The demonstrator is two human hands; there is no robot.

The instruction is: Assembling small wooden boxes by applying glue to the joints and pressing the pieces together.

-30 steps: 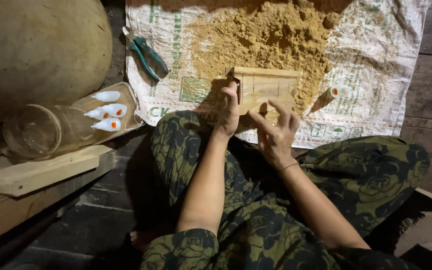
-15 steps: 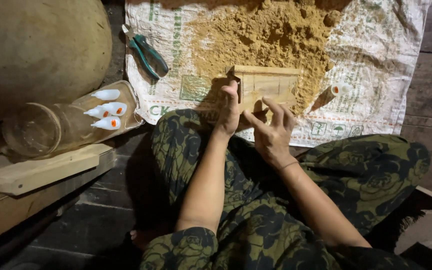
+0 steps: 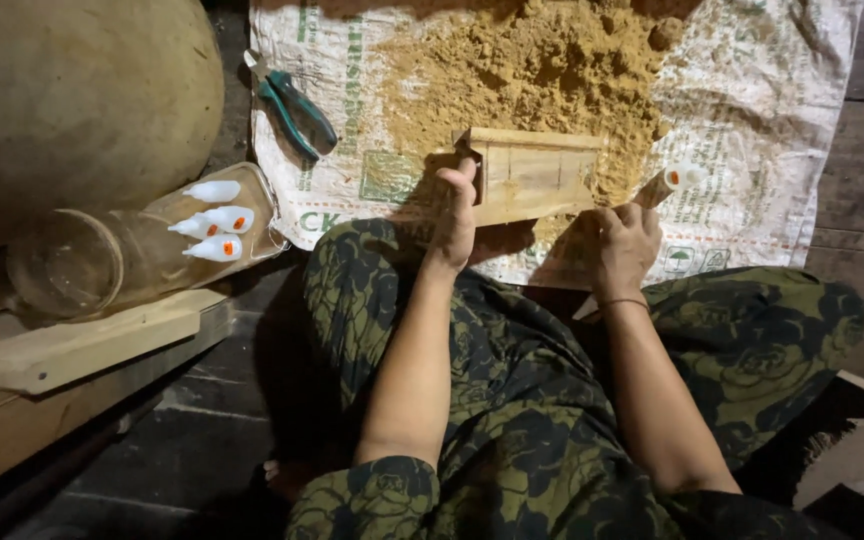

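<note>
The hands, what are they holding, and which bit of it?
The left hand grips the small wooden frame by its left end. The right hand holds a small glue bottle around its lower body, the white tip pointing away.

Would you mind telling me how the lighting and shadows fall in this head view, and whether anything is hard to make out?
In the head view, light falls strongest on the white sack and sawdust pile; the left hand and right hand cast dark shadows beside the wooden box; the floor at lower left is dim, and the frame's corners darken.
</note>
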